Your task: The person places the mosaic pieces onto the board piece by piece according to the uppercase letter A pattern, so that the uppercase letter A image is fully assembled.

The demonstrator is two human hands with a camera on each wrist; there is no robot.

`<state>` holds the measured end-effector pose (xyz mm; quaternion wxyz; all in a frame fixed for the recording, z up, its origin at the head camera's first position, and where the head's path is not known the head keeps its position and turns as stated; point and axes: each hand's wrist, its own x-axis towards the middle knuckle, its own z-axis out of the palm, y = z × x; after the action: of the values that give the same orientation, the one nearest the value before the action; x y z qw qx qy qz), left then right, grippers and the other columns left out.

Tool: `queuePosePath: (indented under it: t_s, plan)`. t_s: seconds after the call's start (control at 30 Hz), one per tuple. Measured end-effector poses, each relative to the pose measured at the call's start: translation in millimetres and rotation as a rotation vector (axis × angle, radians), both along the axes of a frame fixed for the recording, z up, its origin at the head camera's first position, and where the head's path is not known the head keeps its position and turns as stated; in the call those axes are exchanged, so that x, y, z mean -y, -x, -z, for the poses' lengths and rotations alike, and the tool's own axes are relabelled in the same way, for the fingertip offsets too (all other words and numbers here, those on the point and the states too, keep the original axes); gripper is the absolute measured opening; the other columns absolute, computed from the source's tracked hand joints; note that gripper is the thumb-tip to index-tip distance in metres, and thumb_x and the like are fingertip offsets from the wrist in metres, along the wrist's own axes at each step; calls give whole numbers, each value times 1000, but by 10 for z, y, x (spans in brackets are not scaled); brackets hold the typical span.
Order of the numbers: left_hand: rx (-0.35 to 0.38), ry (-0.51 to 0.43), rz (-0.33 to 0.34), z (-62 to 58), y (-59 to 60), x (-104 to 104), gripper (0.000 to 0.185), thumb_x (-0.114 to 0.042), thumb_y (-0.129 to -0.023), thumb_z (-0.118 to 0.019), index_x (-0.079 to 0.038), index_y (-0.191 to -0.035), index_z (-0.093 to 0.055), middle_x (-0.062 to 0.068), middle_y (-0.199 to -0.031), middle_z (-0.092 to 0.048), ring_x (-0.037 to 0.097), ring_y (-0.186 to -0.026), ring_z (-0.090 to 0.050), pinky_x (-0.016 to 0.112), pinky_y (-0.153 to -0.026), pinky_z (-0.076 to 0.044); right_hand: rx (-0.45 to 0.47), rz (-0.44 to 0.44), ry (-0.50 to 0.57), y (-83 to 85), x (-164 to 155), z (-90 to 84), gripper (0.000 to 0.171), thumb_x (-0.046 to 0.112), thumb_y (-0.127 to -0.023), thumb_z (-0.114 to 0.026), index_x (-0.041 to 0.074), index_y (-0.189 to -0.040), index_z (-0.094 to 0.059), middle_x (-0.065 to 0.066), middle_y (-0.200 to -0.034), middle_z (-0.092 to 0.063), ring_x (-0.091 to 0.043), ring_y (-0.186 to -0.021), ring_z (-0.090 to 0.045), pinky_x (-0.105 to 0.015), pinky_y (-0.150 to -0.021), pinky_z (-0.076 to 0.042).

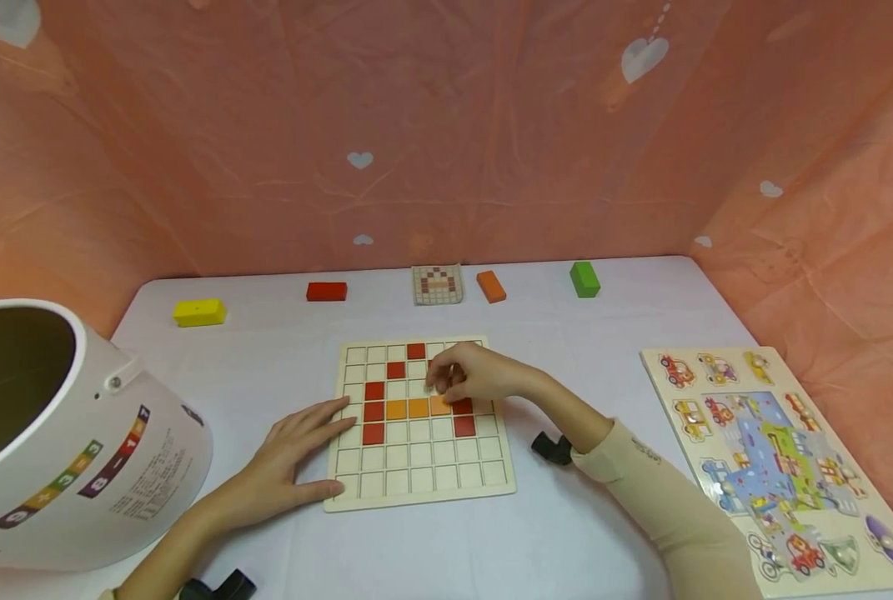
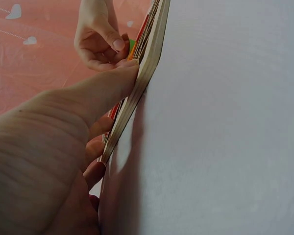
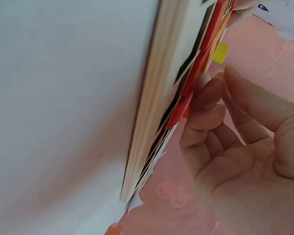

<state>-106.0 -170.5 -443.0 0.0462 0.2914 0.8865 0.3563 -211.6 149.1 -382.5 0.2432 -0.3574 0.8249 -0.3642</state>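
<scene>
My left hand (image 1: 288,454) rests at the left side of a cream grid board (image 1: 404,502), fingers extended over its edge and thumb against the lower-left corner. Over the board's upper right, my right hand (image 1: 476,371) has its fingers bent, with thumb and forefinger close together. Its thumb tip meets the rightmost orange tile (image 1: 438,407) in a short row. I cannot tell whether a tile is between those fingertips. Several red tiles (image 1: 373,412) lie in squares around the orange row. In the right wrist view, the right fingertips (image 3: 213,93) are close against the tiled face.
A patterned grid card (image 1: 437,285) lies behind the board, among yellow (image 1: 199,313), red (image 1: 326,292), orange (image 1: 491,287) and green blocks (image 1: 584,279). A white bucket (image 1: 138,467) stands at left. On the right lies a picture puzzle board (image 1: 694,467).
</scene>
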Motion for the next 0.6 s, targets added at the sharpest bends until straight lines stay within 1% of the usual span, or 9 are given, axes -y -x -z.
queuePosePath:
  t_s: [0.2,0.3,0.4,0.47,0.53,0.6]
  plan:
    - [7,6,-9,-8,-4,7,73,-44,-83,-78,-18,-146,-51,4,-161,-31,36,-144,-24,64,-106,-16,23,15,16,8,-43,6,16,-5,-91,-67,-2,-107,-70,-9,-90,-68,-13,-80,-58,-23,-73,-50]
    - [11,7,-15,-10,-9,13,73,-44,-83,-78,-18,-146,-51,3,-161,-31,36,-144,-24,65,-106,-17,29,30,36,6,-57,13,16,-5,-93,-64,-3,-108,-70,-9,-94,-69,-12,-83,-59,-23,-76,-51]
    - [13,8,-15,-6,-11,10,73,-45,-84,-77,-19,-146,-51,3,-160,-31,37,-143,-24,66,-105,-17,21,56,74,-29,-99,5,17,-1,-95,-63,-3,-110,-69,-9,-99,-71,-14,-88,-61,-25,-79,-51]
    - [15,7,-13,2,-7,8,73,-45,-83,-78,-19,-146,-51,2,-161,-30,36,-144,-24,65,-106,-16,15,76,93,-76,-150,-6,19,4,-96,-63,-2,-114,-69,-9,-106,-71,-17,-92,-62,-28,-81,-52]
    - [16,8,-10,9,-3,3,73,-45,-84,-77,-19,-147,-51,2,-161,-30,36,-144,-23,65,-106,-16,12,89,96,-142,-217,-21,25,10,-97,-64,1,-120,-68,-9,-115,-69,-22,-100,-60,-35,-86,-50]
    - [18,6,-10,13,1,1,73,-45,-83,-78,-19,-147,-51,1,-161,-30,35,-145,-23,65,-107,-16,15,95,70,-226,-293,-31,35,17,-96,-67,4,-129,-64,-8,-130,-62,-25,-117,-55,-42,-96,-47]
